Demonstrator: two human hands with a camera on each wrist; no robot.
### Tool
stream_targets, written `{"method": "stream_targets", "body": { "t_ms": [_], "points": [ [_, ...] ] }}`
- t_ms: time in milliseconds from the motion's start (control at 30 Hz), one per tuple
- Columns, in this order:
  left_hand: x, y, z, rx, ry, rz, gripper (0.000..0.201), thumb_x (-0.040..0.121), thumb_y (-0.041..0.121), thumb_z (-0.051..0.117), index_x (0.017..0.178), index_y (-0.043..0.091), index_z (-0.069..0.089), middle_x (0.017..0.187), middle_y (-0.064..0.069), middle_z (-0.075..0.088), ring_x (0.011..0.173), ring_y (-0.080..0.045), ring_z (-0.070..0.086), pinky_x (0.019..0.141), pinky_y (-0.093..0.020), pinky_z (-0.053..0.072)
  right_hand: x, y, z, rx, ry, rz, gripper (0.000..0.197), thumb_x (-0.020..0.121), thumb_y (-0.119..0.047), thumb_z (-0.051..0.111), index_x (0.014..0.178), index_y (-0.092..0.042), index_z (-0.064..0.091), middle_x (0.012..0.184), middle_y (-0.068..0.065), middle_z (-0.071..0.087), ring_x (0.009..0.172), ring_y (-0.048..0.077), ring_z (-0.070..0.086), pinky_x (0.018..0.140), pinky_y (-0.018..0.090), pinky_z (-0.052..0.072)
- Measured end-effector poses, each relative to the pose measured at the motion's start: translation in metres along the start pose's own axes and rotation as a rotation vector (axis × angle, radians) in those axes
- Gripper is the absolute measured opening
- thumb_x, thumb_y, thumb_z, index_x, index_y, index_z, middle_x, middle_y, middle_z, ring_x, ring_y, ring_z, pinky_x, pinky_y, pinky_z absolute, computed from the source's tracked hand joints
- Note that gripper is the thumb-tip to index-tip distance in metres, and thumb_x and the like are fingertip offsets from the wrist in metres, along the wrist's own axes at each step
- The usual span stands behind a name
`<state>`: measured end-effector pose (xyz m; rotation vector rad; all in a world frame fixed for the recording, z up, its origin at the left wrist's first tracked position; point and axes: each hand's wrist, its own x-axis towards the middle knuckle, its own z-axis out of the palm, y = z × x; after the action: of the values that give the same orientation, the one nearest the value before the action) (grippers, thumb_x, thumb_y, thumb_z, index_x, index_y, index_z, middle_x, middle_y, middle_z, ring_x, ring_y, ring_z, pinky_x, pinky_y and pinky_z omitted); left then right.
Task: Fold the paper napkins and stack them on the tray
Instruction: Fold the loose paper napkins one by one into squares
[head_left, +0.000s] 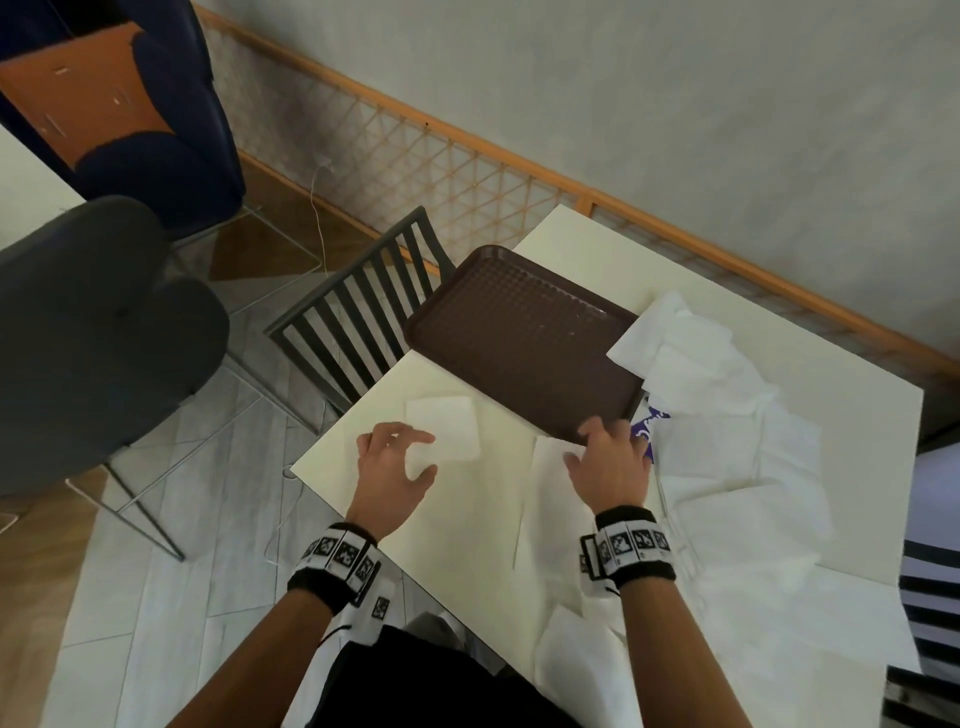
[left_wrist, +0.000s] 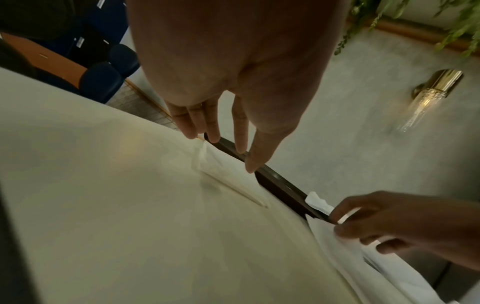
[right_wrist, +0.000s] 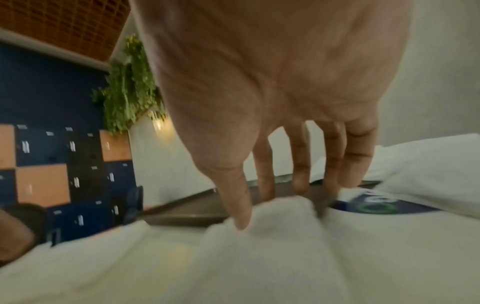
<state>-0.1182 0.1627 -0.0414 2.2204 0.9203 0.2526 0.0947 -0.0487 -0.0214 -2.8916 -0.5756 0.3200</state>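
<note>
A folded napkin (head_left: 444, 427) lies flat on the cream bench (head_left: 467, 519), just on the near side of the brown tray (head_left: 519, 338). The left hand (head_left: 392, 467) hovers over its near edge, its grip loose: fingers nearly straight and spread, holding nothing, with the fingertips (left_wrist: 214, 135) reaching toward the napkin's far edge beside the tray rim.

The right hand (head_left: 613, 462) is at the tray's near right corner. Its thumb (right_wrist: 239, 205) and fingers bunch up the far edge of an unfolded napkin (head_left: 550, 499) that is spread on the bench near the person, so this grip is closed on paper. To the right, a loose pile of napkins (head_left: 727, 415) overlaps the tray's right end and partly covers a blue wrapper (head_left: 647, 423).
</note>
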Motion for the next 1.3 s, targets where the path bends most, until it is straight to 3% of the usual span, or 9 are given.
{"method": "stream_targets", "body": {
  "t_ms": [100, 200, 367, 467, 700, 800, 1000, 1167, 1300],
  "points": [
    [-0.012, 0.006, 0.007, -0.057, -0.087, 0.025, 0.034, 0.091, 0.02, 0.082, 0.121, 0.032, 0.072, 0.126, 0.01, 0.059, 0.118, -0.019, 0.049, 0.104, -0.037, 0.048, 0.001, 0.021, -0.001, 0.068, 0.037, -0.061, 0.01, 0.097, -0.02, 0.076, 0.101, -0.024, 0.069, 0.111, 0.007, 0.066, 0.115, 0.039, 0.063, 0.098, 0.049, 0.053],
    [-0.017, 0.022, 0.01, -0.159, -0.136, 0.08, 0.027, 0.095, 0.019, 0.08, 0.117, 0.031, 0.073, 0.117, 0.012, 0.069, 0.106, -0.007, 0.062, 0.095, -0.039, 0.058, 0.0, 0.031, -0.007, 0.294, 0.076, -0.07, 0.024, 0.093, -0.012, 0.08, 0.082, -0.024, 0.062, 0.093, -0.001, 0.063, 0.092, 0.027, 0.064, 0.077, 0.038, 0.048],
    [-0.019, 0.061, 0.018, -0.322, -0.203, 0.118, 0.05, 0.089, 0.037, 0.088, 0.133, 0.031, 0.064, 0.129, 0.02, 0.065, 0.117, 0.003, 0.061, 0.097, -0.019, 0.055, -0.019, 0.032, -0.047, 0.614, -0.14, -0.278, 0.027, 0.093, -0.019, 0.088, 0.081, -0.021, 0.063, 0.087, -0.009, 0.08, 0.09, 0.005, 0.076, 0.085, 0.027, 0.06],
    [-0.017, 0.087, 0.023, -0.44, -0.314, 0.059, 0.077, 0.079, 0.042, 0.095, 0.144, 0.036, 0.054, 0.134, 0.023, 0.061, 0.122, 0.006, 0.059, 0.098, -0.015, 0.054, -0.032, 0.019, -0.079, 0.775, -0.176, -0.363, 0.024, 0.096, -0.015, 0.084, 0.086, -0.015, 0.063, 0.09, -0.003, 0.082, 0.093, 0.01, 0.08, 0.088, 0.025, 0.062],
    [-0.013, 0.123, 0.013, -0.619, -0.239, 0.036, 0.017, 0.097, 0.026, 0.081, 0.11, 0.015, 0.079, 0.101, -0.001, 0.083, 0.099, -0.024, 0.079, 0.089, -0.049, 0.064, -0.035, 0.011, -0.099, 1.136, -0.071, -0.289, 0.02, 0.099, -0.03, 0.082, 0.1, -0.016, 0.067, 0.1, 0.01, 0.078, 0.101, 0.028, 0.076, 0.094, 0.053, 0.064],
    [-0.016, 0.136, -0.005, -0.744, -0.209, 0.007, 0.022, 0.099, 0.02, 0.079, 0.119, 0.01, 0.079, 0.108, -0.003, 0.084, 0.101, -0.024, 0.08, 0.093, -0.048, 0.065, -0.045, 0.01, -0.086, 1.094, -0.188, -0.264, 0.031, 0.094, -0.052, 0.083, 0.107, -0.024, 0.077, 0.106, 0.005, 0.081, 0.104, 0.029, 0.077, 0.097, 0.061, 0.062],
    [-0.019, 0.134, -0.035, -0.672, -0.128, 0.035, 0.011, 0.098, 0.025, 0.079, 0.101, 0.014, 0.08, 0.094, -0.003, 0.083, 0.09, -0.023, 0.079, 0.083, -0.043, 0.063, -0.056, -0.005, -0.063, 1.264, -0.142, -0.29, 0.023, 0.096, -0.03, 0.083, 0.118, -0.022, 0.084, 0.112, 0.008, 0.083, 0.11, 0.046, 0.075, 0.094, 0.07, 0.06],
    [-0.029, 0.128, -0.058, -0.734, -0.16, 0.086, 0.011, 0.102, 0.008, 0.072, 0.109, 0.009, 0.081, 0.105, -0.006, 0.083, 0.101, -0.025, 0.079, 0.09, -0.041, 0.064, -0.058, -0.013, -0.069, 1.411, -0.135, -0.384, 0.025, 0.099, -0.003, 0.078, 0.123, -0.009, 0.083, 0.125, 0.011, 0.081, 0.123, 0.038, 0.074, 0.109, 0.058, 0.057],
    [-0.033, 0.13, -0.07, -0.802, -0.135, 0.111, 0.019, 0.101, -0.011, 0.061, 0.097, 0.0, 0.076, 0.098, -0.016, 0.078, 0.092, -0.026, 0.073, 0.087, -0.038, 0.059, -0.057, -0.017, -0.074, 1.563, -0.173, -0.446, 0.02, 0.084, 0.0, 0.082, 0.102, -0.009, 0.088, 0.118, 0.011, 0.077, 0.108, 0.03, 0.072, 0.092, 0.045, 0.055]
  ]
}}
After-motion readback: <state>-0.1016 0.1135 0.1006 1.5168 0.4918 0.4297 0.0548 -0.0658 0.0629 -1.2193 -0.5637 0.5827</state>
